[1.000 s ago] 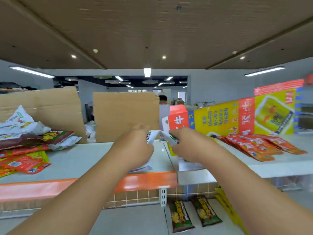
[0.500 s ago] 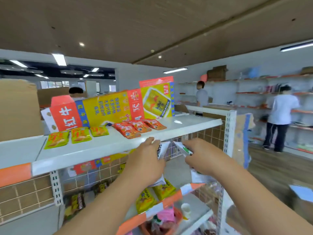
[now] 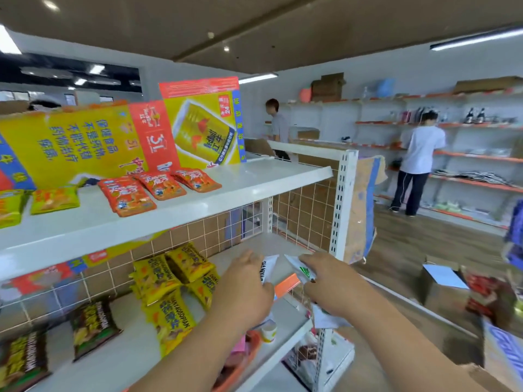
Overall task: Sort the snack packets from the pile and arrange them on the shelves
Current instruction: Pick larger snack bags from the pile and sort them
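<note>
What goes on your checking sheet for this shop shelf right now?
Surface: white top shelf, middle shelf below it.
Job's things: orange packets and green packets on top shelf; yellow packets and brown packets on middle shelf.
Clutter: flattened Red Bull carton standing behind the orange packets.
Grips: left hand holds a white packet; right hand holds a green-marked packet.
Cables: nothing seen.
Surroundings: one person behind the unit, another person at the wall shelves; cardboard box on floor.

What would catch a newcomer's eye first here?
The big yellow and red display at the back of the top shelf stands out, with red packets fanned before it. Nearer, the left hand grips a white packet and the right hand a green-marked packet above the middle shelf, beside piled yellow packets.
</note>
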Tool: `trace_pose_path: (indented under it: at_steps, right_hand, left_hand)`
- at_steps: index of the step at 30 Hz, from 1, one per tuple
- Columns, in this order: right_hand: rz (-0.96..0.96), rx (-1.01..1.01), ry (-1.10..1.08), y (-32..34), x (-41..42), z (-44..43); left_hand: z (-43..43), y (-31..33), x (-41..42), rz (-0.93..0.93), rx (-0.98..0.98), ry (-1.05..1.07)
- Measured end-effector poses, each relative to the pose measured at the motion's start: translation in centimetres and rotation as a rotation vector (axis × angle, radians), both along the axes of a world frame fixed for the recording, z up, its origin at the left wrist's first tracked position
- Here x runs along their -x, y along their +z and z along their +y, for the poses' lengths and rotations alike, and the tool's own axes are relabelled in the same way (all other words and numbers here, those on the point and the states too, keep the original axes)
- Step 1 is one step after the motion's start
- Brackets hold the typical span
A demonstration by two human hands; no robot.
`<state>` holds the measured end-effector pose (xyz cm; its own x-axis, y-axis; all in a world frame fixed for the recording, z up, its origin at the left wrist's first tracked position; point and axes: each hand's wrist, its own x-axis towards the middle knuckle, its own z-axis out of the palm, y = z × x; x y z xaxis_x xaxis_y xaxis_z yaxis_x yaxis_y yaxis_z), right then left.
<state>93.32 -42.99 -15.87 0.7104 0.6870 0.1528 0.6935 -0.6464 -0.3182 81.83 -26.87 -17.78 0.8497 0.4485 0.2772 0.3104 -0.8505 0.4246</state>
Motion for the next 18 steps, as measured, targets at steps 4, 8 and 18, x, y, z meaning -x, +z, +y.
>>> trace_pose_path:
  at_steps: [4,8,18]
  right_hand:
    - [0.024,0.041,0.029,-2.2,-3.5,2.9]
    - [0.077,0.041,0.02,-3.8,-7.0,6.2]
    - [0.173,0.109,0.08,-8.0,-14.7,11.7]
  left_hand:
    - [2.7,-2.8,-4.2,0.011,0.06,0.035]
    - [5.3,-5.3,-7.7,0.076,0.098,0.047]
    - [9.3,-8.3,-14.5,0.19,0.121,0.103]
